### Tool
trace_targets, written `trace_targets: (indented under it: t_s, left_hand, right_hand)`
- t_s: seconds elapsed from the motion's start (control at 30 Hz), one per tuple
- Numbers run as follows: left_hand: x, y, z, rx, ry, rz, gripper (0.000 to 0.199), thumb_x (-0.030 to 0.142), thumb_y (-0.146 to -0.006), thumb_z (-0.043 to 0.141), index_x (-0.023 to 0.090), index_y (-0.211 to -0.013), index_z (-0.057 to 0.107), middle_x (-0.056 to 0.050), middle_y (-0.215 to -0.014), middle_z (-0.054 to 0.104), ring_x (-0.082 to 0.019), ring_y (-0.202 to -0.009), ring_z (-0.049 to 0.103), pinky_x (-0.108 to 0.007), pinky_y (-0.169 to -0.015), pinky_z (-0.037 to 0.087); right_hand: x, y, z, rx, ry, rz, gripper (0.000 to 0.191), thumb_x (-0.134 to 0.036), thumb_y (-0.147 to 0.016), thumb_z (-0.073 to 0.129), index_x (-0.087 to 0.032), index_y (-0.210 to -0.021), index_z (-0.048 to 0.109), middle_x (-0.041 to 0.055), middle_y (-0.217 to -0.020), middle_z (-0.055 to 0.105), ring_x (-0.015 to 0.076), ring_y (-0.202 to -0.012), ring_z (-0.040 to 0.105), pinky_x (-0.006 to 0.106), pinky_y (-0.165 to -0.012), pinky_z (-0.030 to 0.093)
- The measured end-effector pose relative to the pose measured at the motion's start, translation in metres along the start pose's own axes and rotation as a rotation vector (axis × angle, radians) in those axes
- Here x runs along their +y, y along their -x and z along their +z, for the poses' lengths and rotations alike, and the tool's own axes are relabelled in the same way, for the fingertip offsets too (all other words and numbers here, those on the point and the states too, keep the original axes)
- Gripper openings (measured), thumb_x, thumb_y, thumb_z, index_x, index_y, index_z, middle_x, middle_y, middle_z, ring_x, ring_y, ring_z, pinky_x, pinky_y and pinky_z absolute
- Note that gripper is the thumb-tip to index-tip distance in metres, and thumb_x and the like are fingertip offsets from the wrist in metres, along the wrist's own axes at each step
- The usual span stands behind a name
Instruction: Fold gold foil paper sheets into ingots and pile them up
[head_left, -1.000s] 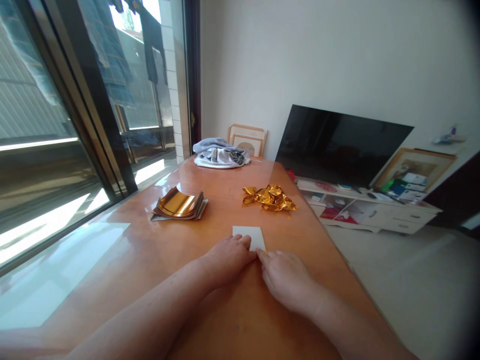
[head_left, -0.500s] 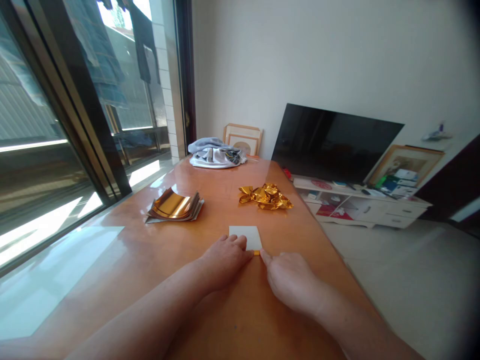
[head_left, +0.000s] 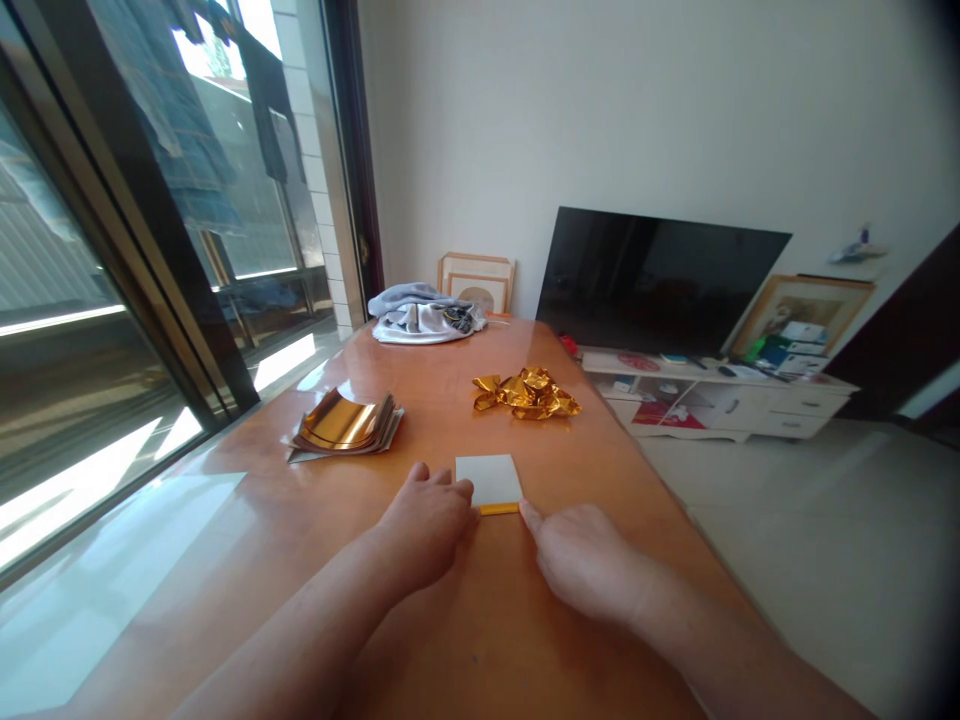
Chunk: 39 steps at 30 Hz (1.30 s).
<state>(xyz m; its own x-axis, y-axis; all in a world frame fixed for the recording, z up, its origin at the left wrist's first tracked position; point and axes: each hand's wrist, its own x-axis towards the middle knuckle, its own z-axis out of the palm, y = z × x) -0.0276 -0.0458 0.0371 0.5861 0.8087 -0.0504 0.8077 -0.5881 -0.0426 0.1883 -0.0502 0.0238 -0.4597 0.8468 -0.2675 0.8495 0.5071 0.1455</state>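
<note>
A small sheet of foil paper [head_left: 486,480] lies on the table with its pale side up. Its near edge is folded over into a narrow gold strip. My left hand [head_left: 431,520] is at the left end of that strip, fingers curled and thumb tip against the fold. At the right end, my right hand [head_left: 585,550] presses the corner with its index fingertip, the other fingers bent in. Beyond the left hand sits a stack of gold foil sheets [head_left: 345,422], curling up at the edges. Crumpled gold foil pieces [head_left: 529,393] lie farther off to the right.
The glossy wooden table [head_left: 480,640] stretches away from me. Folded grey cloth [head_left: 427,315] lies at its far end, near leaning picture frames [head_left: 476,280]. A glass sliding door [head_left: 112,250] runs along the left. A television [head_left: 652,285] and white cabinet [head_left: 720,405] stand right.
My left hand has slid left along the folded edge, uncovering more of the gold strip. The right fingertip stays at the right corner. The view has shifted slightly.
</note>
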Motion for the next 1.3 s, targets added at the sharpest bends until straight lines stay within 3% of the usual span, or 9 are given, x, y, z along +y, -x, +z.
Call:
trace_targets:
  t_s: [0.37,0.6,0.7,0.77,0.87,0.93,1.0,1.3]
  left_hand:
    - [-0.008,0.005,-0.007,-0.007,0.018,-0.062,0.029,0.012,-0.082,0.052,0.026,-0.083,0.077,-0.009,-0.089,0.068,-0.026,-0.091,0.054,-0.041,-0.077,0.034]
    - [-0.009,0.002,-0.013,0.062,-0.029,-0.164,0.029,0.016,-0.088,0.046,0.019,-0.076,0.072,-0.012,-0.086,0.069,-0.027,-0.087,0.059,-0.043,-0.079,0.042]
    - [-0.001,-0.004,-0.012,0.180,0.045,-0.194,0.030,0.015,-0.090,0.043,0.018,-0.091,0.073,-0.012,-0.099,0.071,-0.026,-0.095,0.062,-0.043,-0.087,0.046]
    - [0.008,-0.008,-0.006,0.223,0.168,-0.105,0.037,0.014,-0.092,0.042,0.019,-0.117,0.069,-0.011,-0.123,0.068,-0.025,-0.113,0.061,-0.042,-0.102,0.044]
    - [0.023,-0.012,0.009,0.114,0.314,0.106,0.057,0.016,-0.093,0.040,0.021,-0.149,0.045,-0.007,-0.159,0.040,-0.022,-0.145,0.038,-0.038,-0.120,0.032]
    - [0.029,-0.013,0.019,0.006,0.370,0.117,0.063,0.021,-0.094,0.040,0.019,-0.157,0.032,-0.007,-0.163,0.030,-0.023,-0.150,0.030,-0.039,-0.123,0.028]
    - [0.032,-0.012,0.026,-0.069,0.400,0.093,0.065,0.027,-0.097,0.038,0.016,-0.159,0.025,-0.009,-0.164,0.024,-0.024,-0.151,0.025,-0.040,-0.124,0.025]
    - [0.032,-0.004,0.022,-0.120,0.408,0.032,0.071,0.034,-0.094,0.043,0.014,-0.159,0.024,-0.012,-0.164,0.021,-0.026,-0.152,0.019,-0.042,-0.125,0.023]
  right_hand:
    - [0.004,-0.001,0.001,0.018,-0.051,-0.022,0.074,-0.012,-0.082,0.046,-0.015,-0.155,0.035,0.0189,-0.100,0.075,0.0342,-0.083,0.072,0.041,-0.070,0.053]
    - [0.005,-0.002,0.000,-0.012,-0.066,-0.026,0.074,-0.013,-0.083,0.047,-0.016,-0.156,0.035,0.0186,-0.101,0.075,0.0338,-0.085,0.072,0.039,-0.071,0.053]
    - [0.005,-0.001,-0.001,-0.004,-0.076,-0.026,0.074,-0.013,-0.083,0.048,-0.015,-0.155,0.034,0.0182,-0.100,0.076,0.0340,-0.084,0.072,0.040,-0.071,0.053]
    - [0.005,0.000,0.000,0.022,-0.087,-0.025,0.067,-0.012,-0.084,0.047,-0.014,-0.151,0.042,0.0181,-0.101,0.076,0.0338,-0.087,0.072,0.040,-0.074,0.053]
    - [0.005,0.000,0.000,0.037,-0.113,-0.060,0.049,-0.012,-0.087,0.045,-0.014,-0.133,0.061,0.0195,-0.110,0.074,0.0324,-0.096,0.072,0.039,-0.082,0.052]
    - [0.005,0.000,0.000,0.041,-0.127,-0.084,0.044,-0.012,-0.088,0.046,-0.014,-0.127,0.065,0.0202,-0.117,0.072,0.0318,-0.102,0.071,0.038,-0.087,0.052]
    - [0.005,0.000,-0.002,0.053,-0.136,-0.088,0.047,-0.012,-0.087,0.047,-0.012,-0.132,0.061,0.0210,-0.120,0.070,0.0320,-0.105,0.070,0.039,-0.089,0.052]
    - [0.004,0.002,-0.008,0.048,-0.156,-0.051,0.064,-0.017,-0.083,0.054,-0.014,-0.146,0.048,0.0209,-0.115,0.072,0.0328,-0.095,0.072,0.041,-0.082,0.053]
